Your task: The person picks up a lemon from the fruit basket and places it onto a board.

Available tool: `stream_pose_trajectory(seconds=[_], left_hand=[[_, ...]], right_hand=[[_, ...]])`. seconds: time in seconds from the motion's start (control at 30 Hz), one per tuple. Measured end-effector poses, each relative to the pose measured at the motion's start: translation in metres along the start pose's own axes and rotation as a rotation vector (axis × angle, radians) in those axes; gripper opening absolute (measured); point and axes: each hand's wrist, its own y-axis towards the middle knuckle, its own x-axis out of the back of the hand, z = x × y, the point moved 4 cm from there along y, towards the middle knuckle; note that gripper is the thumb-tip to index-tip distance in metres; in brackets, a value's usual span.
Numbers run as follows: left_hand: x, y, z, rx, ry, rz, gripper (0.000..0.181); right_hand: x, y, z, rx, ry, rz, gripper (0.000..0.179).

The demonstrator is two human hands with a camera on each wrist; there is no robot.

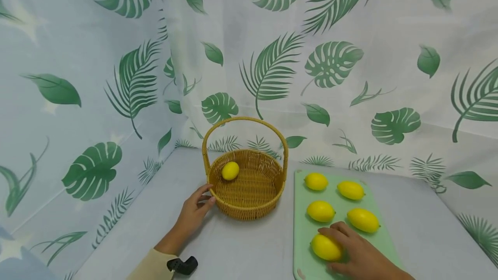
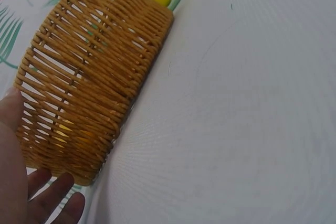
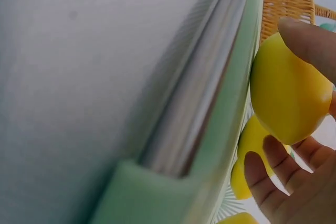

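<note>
A round wicker basket [image 1: 247,215] with a tall arched handle stands on the table, one lemon [image 1: 230,170] inside at its left. My left hand [image 1: 196,208] touches the basket's left side, fingers relaxed and spread against rim and outer wall. In the left wrist view, the thumb is near the woven edge and other fingertips [image 2: 73,208] are apart from the wall. On a pale green board [image 1: 301,228], my right hand [image 1: 355,249] grips the nearest lemon [image 1: 324,246] between thumb and fingers. The right wrist view shows the thumb across this lemon [image 3: 289,93]; some fingers are hidden.
Several more lemons lie on the board behind the right hand, including one lemon [image 1: 320,211] just beyond it and another lemon [image 1: 363,220] to its right. A leaf-patterned curtain [image 1: 268,25] hangs behind the white table [image 1: 241,249].
</note>
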Motion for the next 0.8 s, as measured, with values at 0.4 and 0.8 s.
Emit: stream_pose_trajectory(seconds=[0.4,0.8], left_hand=[[-0.0005,0.0012,0.0015,-0.006,-0.001,-0.004,0.050],[-0.0008,0.0024,0.0061,-0.015,0.004,-0.004,0.051]], right_hand=[[0.0081,0.0040,0.0039,0.081,-0.060,-0.047,0.060],[0.0070,0.0050,0.0057,0.135,-0.048,-0.075,0.062]])
